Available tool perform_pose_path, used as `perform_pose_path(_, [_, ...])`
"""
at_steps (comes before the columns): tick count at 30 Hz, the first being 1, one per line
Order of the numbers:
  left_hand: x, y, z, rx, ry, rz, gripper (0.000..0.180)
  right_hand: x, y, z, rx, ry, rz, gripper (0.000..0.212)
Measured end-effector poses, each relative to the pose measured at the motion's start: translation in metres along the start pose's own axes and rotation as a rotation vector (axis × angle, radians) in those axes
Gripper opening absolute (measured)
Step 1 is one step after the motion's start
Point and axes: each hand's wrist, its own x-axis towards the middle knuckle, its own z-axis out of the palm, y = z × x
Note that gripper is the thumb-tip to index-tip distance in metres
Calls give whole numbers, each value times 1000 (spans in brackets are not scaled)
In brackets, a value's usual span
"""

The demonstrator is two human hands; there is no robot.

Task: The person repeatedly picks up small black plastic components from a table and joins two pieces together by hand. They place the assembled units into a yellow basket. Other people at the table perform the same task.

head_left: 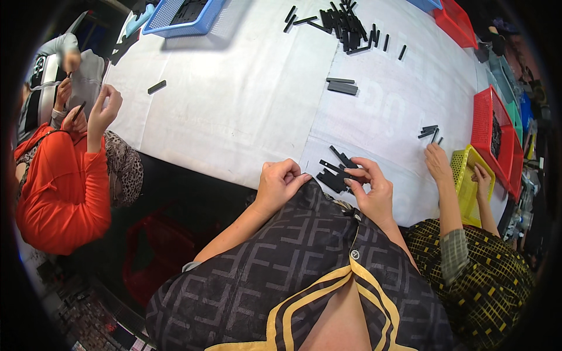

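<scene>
While the left hand (281, 184) angles inward near the edge of the surface (246, 99), thumb and forefinger together, the right hand (373, 188) curls over black strips (331, 180) lying between both hands; whether it clamps one, I cannot tell.

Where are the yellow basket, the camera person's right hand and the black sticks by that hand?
Yellow basket (466, 179): head view, on its inside.
Right hand (376, 190): head view, on its back.
Black sticks (332, 180): head view, middle of the bunch.
</scene>
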Motion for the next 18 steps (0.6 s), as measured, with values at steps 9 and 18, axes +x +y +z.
perform_pose_path(9, [5, -11, 11, 221, 180, 336, 27, -1, -2, 24, -34, -189, -48, 41])
perform_pose_path(18, [4, -13, 13, 225, 169, 361, 25, -1, -2, 35, 175, -129, 60, 24])
